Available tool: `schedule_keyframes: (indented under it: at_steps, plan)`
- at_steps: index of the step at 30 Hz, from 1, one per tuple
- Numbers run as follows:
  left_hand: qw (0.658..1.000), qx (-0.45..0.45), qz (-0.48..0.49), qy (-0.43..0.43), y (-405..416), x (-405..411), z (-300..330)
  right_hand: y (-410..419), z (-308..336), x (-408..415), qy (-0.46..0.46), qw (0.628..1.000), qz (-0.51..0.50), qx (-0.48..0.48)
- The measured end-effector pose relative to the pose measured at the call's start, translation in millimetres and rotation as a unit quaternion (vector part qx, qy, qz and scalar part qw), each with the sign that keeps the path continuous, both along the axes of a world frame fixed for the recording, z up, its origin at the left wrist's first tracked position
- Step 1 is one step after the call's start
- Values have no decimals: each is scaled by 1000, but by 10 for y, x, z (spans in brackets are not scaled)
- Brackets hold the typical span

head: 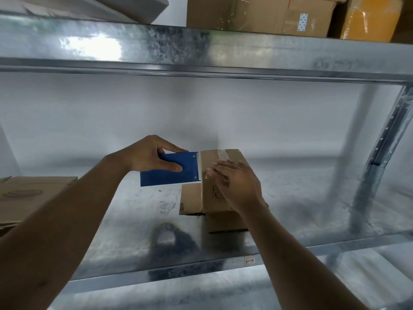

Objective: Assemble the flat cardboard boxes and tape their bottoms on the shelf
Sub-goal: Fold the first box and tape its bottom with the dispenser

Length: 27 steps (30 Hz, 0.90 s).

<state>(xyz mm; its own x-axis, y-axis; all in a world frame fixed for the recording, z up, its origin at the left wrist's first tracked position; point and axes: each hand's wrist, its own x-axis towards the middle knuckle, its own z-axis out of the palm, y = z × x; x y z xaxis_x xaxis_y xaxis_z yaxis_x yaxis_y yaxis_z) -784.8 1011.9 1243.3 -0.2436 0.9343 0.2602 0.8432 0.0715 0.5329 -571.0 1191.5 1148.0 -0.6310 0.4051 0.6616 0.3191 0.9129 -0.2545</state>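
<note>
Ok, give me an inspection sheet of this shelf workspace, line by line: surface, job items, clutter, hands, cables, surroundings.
Surface: galvanised metal shelf, smudged, with a dark patch near the front edge.
Job's things: small cardboard box standing on the shelf, tape visible across its top; blue tape dispenser against the box's left edge; flat cardboard at far left.
Clutter: nothing seen.
Hands: left hand grips the dispenser; right hand lies flat on the box, fingers straight.
Cables: nothing seen.
Surroundings: white wall behind; upper shelf holds taped cartons; perforated upright at right.

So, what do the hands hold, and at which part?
Left hand grips the blue tape dispenser by its top edge. Right hand presses flat on the cardboard box.
</note>
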Motion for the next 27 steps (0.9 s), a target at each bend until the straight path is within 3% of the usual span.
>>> schedule_keyframes:
  at_steps: [4, 27]
  plan:
    - [1000, -15, 2, 12, 53, 17, -5, -130, 101, -17, -38, 998, -36, -33]
    - [999, -50, -2, -5, -200, -230, -151, -403, 167, -77, 52, 985, -121, -111]
